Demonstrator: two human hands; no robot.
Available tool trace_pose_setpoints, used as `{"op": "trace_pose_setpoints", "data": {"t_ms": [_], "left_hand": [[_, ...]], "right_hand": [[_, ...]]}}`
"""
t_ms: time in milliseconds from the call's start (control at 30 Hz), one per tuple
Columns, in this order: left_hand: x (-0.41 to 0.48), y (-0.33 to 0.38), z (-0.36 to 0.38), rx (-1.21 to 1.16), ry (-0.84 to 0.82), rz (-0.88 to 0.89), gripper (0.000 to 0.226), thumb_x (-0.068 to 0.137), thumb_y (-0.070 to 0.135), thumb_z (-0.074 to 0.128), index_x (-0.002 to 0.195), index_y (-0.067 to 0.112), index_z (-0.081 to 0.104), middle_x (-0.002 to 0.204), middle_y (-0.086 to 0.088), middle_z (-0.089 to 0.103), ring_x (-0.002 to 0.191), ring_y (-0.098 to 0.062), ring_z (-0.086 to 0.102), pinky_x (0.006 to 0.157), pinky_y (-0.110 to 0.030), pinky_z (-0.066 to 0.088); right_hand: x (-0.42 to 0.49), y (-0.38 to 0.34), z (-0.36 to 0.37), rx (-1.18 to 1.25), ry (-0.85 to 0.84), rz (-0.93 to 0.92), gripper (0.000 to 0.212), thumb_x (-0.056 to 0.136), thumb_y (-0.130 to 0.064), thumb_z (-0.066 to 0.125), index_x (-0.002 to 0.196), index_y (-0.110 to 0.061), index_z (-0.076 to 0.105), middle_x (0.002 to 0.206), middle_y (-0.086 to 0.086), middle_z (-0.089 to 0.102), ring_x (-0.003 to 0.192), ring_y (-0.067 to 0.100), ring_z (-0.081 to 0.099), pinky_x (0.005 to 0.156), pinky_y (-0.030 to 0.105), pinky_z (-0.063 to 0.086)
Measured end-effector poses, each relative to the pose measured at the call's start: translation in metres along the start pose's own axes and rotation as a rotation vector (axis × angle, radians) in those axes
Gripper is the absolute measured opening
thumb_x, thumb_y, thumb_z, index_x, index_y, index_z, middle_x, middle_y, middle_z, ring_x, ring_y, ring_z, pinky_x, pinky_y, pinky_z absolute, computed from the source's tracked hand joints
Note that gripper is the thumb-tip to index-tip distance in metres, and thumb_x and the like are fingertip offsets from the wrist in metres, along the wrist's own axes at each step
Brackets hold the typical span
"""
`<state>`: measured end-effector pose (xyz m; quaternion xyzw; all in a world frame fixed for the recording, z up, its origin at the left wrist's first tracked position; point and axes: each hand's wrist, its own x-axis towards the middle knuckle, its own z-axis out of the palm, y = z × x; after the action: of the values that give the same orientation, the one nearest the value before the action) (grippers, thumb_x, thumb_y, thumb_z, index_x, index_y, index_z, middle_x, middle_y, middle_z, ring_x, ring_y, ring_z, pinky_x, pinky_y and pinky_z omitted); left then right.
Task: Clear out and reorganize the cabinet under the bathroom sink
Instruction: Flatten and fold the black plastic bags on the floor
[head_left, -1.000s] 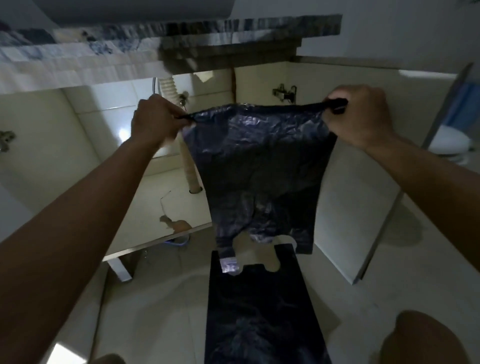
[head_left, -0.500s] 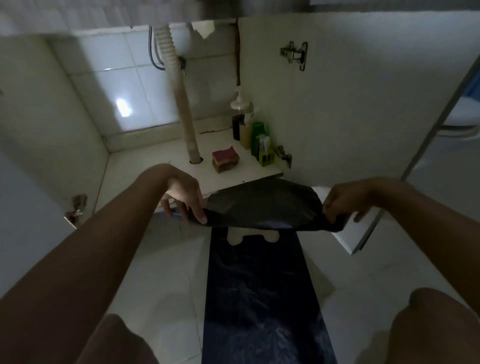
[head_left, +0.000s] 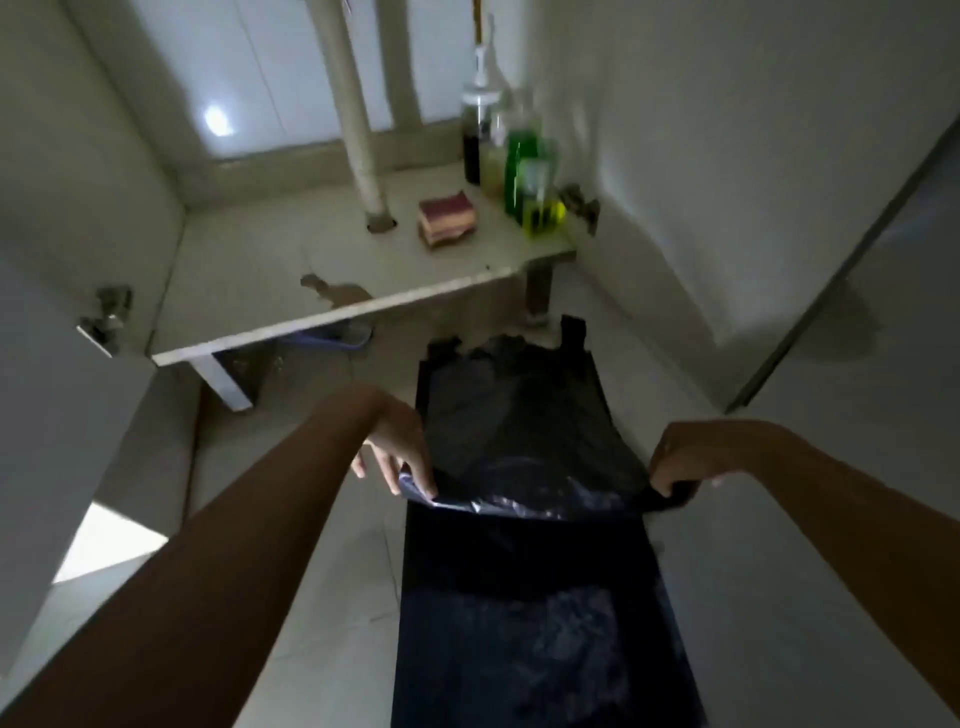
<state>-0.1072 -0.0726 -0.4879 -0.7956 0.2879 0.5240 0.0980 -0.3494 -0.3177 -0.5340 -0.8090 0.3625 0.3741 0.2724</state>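
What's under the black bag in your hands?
A second black bag lies flat on the floor tiles, its near end showing. Its far end is covered by the held bag, so anything between them is hidden.

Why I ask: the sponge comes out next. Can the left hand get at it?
Probably, once freed: the left hand pinches the black bag, but nothing stands between it and the sponge on the cabinet floor.

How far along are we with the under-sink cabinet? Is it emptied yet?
Early. Done: a first black bag lies flat on the floor. In hand: the left hand and right hand each hold a corner of a second black bag over it. Left: the sponge, pump bottle and green bottle sit on the cabinet shelf, so nothing there looks sorted.
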Motion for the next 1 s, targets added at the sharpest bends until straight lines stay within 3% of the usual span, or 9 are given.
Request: {"op": "trace_pose_setpoints", "data": {"t_ms": [100,200,367,467,600,700,800,867,1000], "left_hand": [[0.014,-0.003,0.032,0.016,-0.114,-0.020,0.033,0.083,0.024,0.078,0.114,0.016,0.069,0.117,-0.001,0.064,0.110,-0.021,0.068,0.060,-0.021,0.058],[0.026,-0.007,0.056,0.032,-0.149,-0.016,0.045,0.087,0.021,0.075,0.129,0.010,0.062,0.137,-0.009,0.053,0.118,-0.025,0.063,0.044,-0.015,0.051],[0.038,-0.015,0.086,0.058,-0.181,-0.043,0.048,0.086,0.025,0.075,0.130,0.010,0.061,0.146,-0.008,0.049,0.118,-0.022,0.063,0.043,-0.014,0.050],[0.040,-0.018,0.099,0.081,-0.196,-0.057,0.049,0.087,0.024,0.074,0.131,0.008,0.060,0.143,-0.010,0.052,0.114,-0.022,0.063,0.039,-0.013,0.047],[0.053,-0.024,0.115,0.112,-0.231,-0.080,0.049,0.089,0.025,0.071,0.134,0.009,0.057,0.144,-0.009,0.050,0.113,-0.018,0.061,0.041,-0.013,0.049],[0.065,-0.026,0.127,0.152,-0.292,-0.105,0.048,0.094,0.026,0.065,0.137,0.011,0.053,0.147,-0.009,0.046,0.109,-0.015,0.055,0.051,-0.012,0.051],[0.073,-0.026,0.136,0.191,-0.430,-0.130,0.047,0.099,0.030,0.056,0.143,0.015,0.049,0.151,-0.008,0.044,0.120,-0.016,0.051,0.090,-0.024,0.047],[0.074,-0.026,0.133,0.189,-0.446,-0.147,0.047,0.096,0.037,0.059,0.140,0.022,0.052,0.147,-0.004,0.050,0.129,-0.019,0.052,0.088,-0.028,0.046],[0.104,-0.027,0.118,0.151,-0.015,-0.020,0.057,0.087,0.044,0.070,0.134,0.014,0.058,0.131,-0.008,0.063,0.108,-0.020,0.063,0.078,-0.026,0.053]], "right_hand": [[0.013,-0.003,0.030,-0.100,-0.107,0.101,0.012,0.087,-0.028,0.067,0.093,-0.018,0.068,0.102,0.002,0.070,0.079,0.010,0.062,0.077,0.026,0.052],[0.022,-0.006,0.050,-0.116,-0.173,0.169,0.035,0.087,-0.028,0.067,0.120,-0.015,0.066,0.119,0.004,0.069,0.098,0.014,0.065,0.096,0.034,0.050],[0.024,-0.003,0.082,-0.100,-0.240,0.175,0.022,0.084,-0.024,0.068,0.105,-0.019,0.065,0.088,-0.007,0.066,0.082,0.011,0.069,0.098,0.037,0.050],[0.025,-0.003,0.097,-0.108,-0.326,0.188,0.020,0.087,-0.025,0.066,0.106,-0.021,0.061,0.094,-0.004,0.068,0.094,0.014,0.069,0.101,0.038,0.046],[0.031,0.000,0.114,-0.138,-0.409,0.208,0.041,0.089,-0.029,0.065,0.129,-0.020,0.057,0.130,0.005,0.065,0.117,0.016,0.065,0.103,0.037,0.044],[0.035,0.003,0.125,-0.155,-0.437,0.207,0.047,0.089,-0.031,0.065,0.134,-0.021,0.054,0.130,0.006,0.065,0.113,0.016,0.066,0.102,0.036,0.046],[0.030,-0.001,0.126,-0.138,-0.518,0.191,0.041,0.096,-0.019,0.053,0.137,-0.015,0.056,0.139,0.010,0.058,0.098,0.019,0.063,0.069,0.023,0.055],[0.029,-0.006,0.123,-0.106,-0.581,0.184,0.038,0.099,-0.011,0.043,0.133,-0.020,0.059,0.143,0.008,0.052,0.093,0.018,0.060,0.048,0.019,0.052],[0.056,0.005,0.120,-0.012,-0.137,-0.077,0.023,0.093,-0.022,0.057,0.105,-0.020,0.077,0.112,0.001,0.072,0.090,0.015,0.067,0.075,0.025,0.050]]}}
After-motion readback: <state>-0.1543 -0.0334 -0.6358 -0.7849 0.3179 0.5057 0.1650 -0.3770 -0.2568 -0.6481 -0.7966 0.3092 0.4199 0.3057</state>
